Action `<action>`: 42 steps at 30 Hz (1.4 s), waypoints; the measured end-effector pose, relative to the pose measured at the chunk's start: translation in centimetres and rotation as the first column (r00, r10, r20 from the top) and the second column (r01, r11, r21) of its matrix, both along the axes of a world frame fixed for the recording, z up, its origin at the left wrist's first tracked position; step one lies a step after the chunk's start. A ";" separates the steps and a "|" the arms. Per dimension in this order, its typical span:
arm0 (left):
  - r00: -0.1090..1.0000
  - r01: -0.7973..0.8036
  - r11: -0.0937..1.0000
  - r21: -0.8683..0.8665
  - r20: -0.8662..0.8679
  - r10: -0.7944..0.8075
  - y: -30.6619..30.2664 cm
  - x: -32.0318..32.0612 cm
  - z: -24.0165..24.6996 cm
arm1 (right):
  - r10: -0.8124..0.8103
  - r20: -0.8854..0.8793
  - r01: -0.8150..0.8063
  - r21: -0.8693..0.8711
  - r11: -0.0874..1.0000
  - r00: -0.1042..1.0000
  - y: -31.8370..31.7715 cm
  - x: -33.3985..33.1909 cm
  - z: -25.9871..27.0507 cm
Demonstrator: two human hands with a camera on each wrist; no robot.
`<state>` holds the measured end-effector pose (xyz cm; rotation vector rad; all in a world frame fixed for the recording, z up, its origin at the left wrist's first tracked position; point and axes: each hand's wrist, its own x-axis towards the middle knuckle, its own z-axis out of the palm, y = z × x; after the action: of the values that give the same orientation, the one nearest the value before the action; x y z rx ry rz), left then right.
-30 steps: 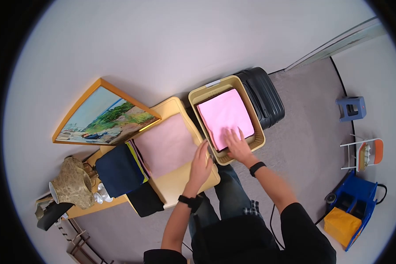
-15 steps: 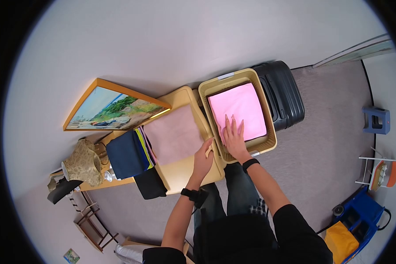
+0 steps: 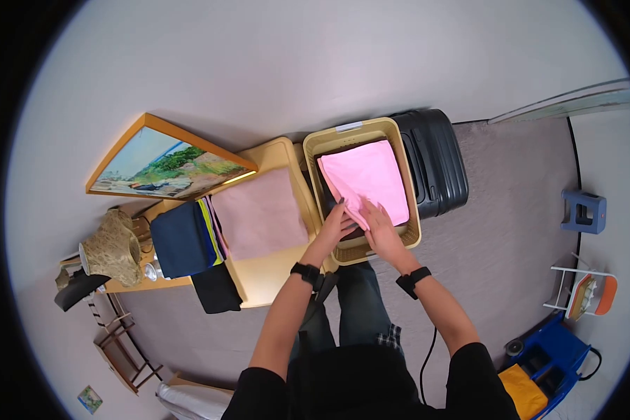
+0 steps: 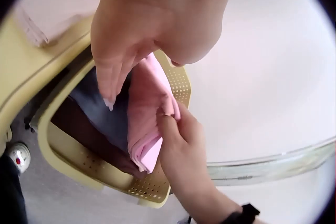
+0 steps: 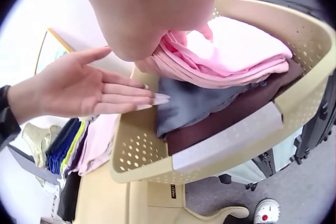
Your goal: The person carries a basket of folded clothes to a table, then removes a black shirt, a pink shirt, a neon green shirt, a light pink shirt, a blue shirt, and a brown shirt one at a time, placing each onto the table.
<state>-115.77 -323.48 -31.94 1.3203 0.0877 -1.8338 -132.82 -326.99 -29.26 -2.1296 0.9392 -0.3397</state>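
Observation:
A folded pink cloth [image 3: 367, 178] lies in the beige basket [image 3: 412, 234], on top of dark folded cloths. The right hand [image 3: 386, 234] pinches its near edge, lifting it into folds; in the left wrist view the right hand [image 4: 184, 155] has thumb and fingers on the pink cloth [image 4: 149, 108]. The left hand [image 3: 334, 229] is at the basket's left side. In the right wrist view the left hand [image 5: 100, 90] has straight fingers, beside a grey-blue cloth [image 5: 189, 103] and a dark brown one [image 5: 210, 127].
Left of the basket, a pale pink cloth [image 3: 259, 213] lies on a beige surface [image 3: 262, 283], beside a stack of dark cloths [image 3: 182, 238]. A framed picture [image 3: 171, 161] and a lampshade [image 3: 112, 248] stand farther left. A black suitcase [image 3: 437, 164] adjoins the basket's right side.
The right hand, earlier flat on the pink cloth, now pinches and raises its near edge. The left hand has moved from outside the basket to its left part.

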 end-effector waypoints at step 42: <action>0.989 0.144 0.987 0.074 0.022 -0.146 23.1 18.6 3.3 | 0.091 0.053 -0.050 0.998 -0.035 0.994 6.7 9.5 -2.5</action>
<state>-97.14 -300.39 -28.60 1.4341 0.0446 -1.9501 -123.27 -320.29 -31.72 -0.6807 0.6583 0.4259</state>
